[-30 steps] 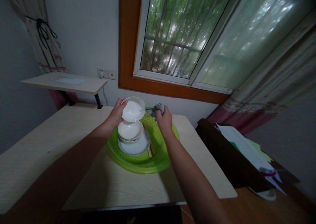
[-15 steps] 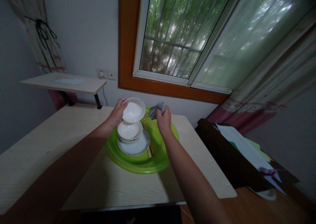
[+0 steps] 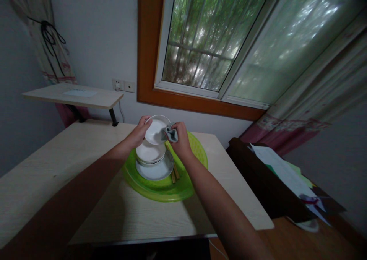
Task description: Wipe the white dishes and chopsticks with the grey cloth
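My left hand [image 3: 140, 132] grips a white bowl [image 3: 155, 130] by its left rim, tilted so the inside faces me. A crumpled grey cloth [image 3: 172, 134] is bunched in my right hand [image 3: 181, 139], pressed against the bowl's right side. Below them, stacked white bowls [image 3: 149, 153] rest on a pale plate [image 3: 156, 171] with a darker rim. Beside the plate lie wooden chopsticks [image 3: 174, 172]. All of these stand in a round green tray [image 3: 174, 195], partly covered by my right forearm.
The tray sits on a light wooden table [image 3: 146, 221]. A raised shelf [image 3: 71, 95] stands at the table's back left. To the right, a dark brown piece of furniture [image 3: 258, 179] holds papers [image 3: 281, 166]. A window [image 3: 206, 42] is in the wall behind.
My right hand has moved left with the cloth, from apart to against the bowl. The bowl has shifted slightly right and down in my left hand.
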The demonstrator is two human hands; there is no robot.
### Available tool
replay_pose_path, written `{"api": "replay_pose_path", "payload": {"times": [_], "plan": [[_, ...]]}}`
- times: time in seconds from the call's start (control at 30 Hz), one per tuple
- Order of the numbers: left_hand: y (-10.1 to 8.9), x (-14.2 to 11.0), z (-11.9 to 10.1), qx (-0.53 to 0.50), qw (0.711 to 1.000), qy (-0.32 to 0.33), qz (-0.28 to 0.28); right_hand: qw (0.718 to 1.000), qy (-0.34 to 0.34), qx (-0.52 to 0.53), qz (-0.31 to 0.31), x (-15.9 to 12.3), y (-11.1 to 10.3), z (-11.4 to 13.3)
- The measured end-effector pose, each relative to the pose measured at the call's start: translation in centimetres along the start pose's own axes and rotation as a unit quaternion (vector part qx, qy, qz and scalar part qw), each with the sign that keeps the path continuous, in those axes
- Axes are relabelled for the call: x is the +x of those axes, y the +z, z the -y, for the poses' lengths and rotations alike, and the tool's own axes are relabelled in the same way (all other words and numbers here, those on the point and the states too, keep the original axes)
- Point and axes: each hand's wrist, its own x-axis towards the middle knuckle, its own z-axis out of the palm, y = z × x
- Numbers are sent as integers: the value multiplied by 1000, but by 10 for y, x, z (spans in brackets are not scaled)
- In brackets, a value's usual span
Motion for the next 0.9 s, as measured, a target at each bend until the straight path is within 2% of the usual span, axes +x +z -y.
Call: {"api": "replay_pose_path", "payload": {"times": [0.13,0.27,0.5,0.7,0.9], "plan": [[2,-2,-3,-3,1000,12,11,987,-62,-59,138,-1,1,10],[4,-5,-7,0,1000,24,7,963,-109,-132,208,-4,3,21],[2,-5,-4,-2,999,12,32,954,-181,-107,214,-9,5,26],[-1,-3,-2,30,999,26,30,943,-186,-101,256,-12,12,22],[0,-4,-3,33,999,29,25,929,-163,-170,286,-8,6,31]]}}
